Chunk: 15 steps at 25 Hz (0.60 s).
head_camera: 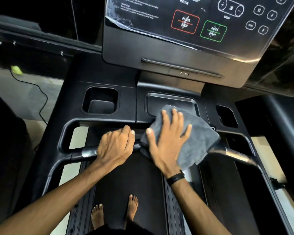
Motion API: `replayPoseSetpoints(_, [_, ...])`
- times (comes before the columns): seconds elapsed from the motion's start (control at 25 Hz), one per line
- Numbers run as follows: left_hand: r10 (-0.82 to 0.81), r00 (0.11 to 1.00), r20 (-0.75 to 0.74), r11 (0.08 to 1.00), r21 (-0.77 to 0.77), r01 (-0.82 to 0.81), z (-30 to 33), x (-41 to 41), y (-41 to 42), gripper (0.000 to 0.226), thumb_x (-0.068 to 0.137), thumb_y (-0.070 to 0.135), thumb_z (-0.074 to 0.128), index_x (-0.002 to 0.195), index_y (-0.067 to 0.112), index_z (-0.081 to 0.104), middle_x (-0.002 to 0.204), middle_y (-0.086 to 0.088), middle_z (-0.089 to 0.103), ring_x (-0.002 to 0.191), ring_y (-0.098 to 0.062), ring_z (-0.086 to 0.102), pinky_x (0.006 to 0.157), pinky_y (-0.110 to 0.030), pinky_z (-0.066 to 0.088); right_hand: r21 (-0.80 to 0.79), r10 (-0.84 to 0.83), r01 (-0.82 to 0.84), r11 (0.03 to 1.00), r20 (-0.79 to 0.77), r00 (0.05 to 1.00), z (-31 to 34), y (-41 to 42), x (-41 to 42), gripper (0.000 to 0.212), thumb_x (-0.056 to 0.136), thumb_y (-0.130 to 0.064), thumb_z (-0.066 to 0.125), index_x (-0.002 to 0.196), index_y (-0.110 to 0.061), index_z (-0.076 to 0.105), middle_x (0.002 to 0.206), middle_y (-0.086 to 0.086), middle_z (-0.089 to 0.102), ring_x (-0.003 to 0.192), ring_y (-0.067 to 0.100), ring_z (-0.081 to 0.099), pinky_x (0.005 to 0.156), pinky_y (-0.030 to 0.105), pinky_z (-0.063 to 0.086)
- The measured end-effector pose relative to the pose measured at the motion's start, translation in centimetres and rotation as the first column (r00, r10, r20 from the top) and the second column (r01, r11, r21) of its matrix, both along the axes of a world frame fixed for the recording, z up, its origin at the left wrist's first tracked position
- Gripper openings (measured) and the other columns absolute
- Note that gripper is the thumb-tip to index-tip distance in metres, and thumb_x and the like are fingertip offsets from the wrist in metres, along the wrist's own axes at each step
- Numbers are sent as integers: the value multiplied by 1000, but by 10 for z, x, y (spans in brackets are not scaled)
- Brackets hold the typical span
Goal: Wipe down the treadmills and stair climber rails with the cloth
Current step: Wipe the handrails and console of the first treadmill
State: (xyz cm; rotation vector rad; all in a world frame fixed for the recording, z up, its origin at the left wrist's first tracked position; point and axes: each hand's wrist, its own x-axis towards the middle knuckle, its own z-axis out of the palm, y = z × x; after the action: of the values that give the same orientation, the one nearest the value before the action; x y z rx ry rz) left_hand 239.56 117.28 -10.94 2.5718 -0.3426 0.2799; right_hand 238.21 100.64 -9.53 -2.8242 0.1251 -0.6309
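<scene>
From the head camera, your left hand (115, 146) curls around the treadmill's front handlebar (88, 152), gripping it near the middle. Your right hand (168, 141) lies flat with fingers spread and straight, pressing the grey cloth (199, 138) down. The cloth drapes over the handlebar and reaches onto the near edge of the console's centre tray (170, 99). Your bare feet (114, 211) stand on the belt (134, 175) below.

Pressing grey cloth (193, 133) flat onto treadmill (122, 106) tray edge with spread right hand (166, 141); gripping front handlebar (85, 154) with left hand (115, 146).
</scene>
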Motion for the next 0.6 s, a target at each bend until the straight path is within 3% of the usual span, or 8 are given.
replayPoseSetpoints(0.16, [48, 998, 38, 983, -181, -40, -4, -2, 3, 41, 97, 34, 28, 104, 10, 60, 89, -9, 71, 73, -34, 64, 69, -37, 38, -61, 149, -151, 987, -29, 988, -8, 22, -10, 66, 102, -57, 25, 158, -23, 25, 168, 6, 9, 156, 24, 3, 120, 62, 4])
replayPoseSetpoints(0.28, [60, 995, 81, 953, -301, -33, -5, -3, 2, 41, 96, 33, 33, 116, 10, 59, 105, -5, 68, 90, -27, 63, 83, -36, 34, -1, 206, -206, 979, 3, 979, -8, -8, -22, 70, 100, -57, 36, 159, -21, 22, 169, 2, 7, 156, 20, 5, 123, 55, 6])
replayPoseSetpoints(0.52, [29, 984, 176, 951, -308, 27, 2, -21, -33, 44, 92, 34, 42, 127, 10, 53, 131, -9, 55, 123, -24, 51, 102, -47, 32, 45, 119, -118, 992, -20, 993, -9, -77, -35, 95, 89, -76, 42, 161, -23, 11, 169, -1, 2, 156, 17, -1, 124, 51, 3])
replayPoseSetpoints(0.6, [18, 978, 206, 954, -297, 45, 8, -27, -55, 45, 92, 34, 43, 128, 9, 52, 136, -9, 51, 127, -22, 47, 111, -44, 25, 61, 108, -107, 992, -23, 994, -11, -103, -37, 102, 84, -83, 40, 161, -24, 8, 169, 0, 1, 156, 17, -2, 124, 51, 2])
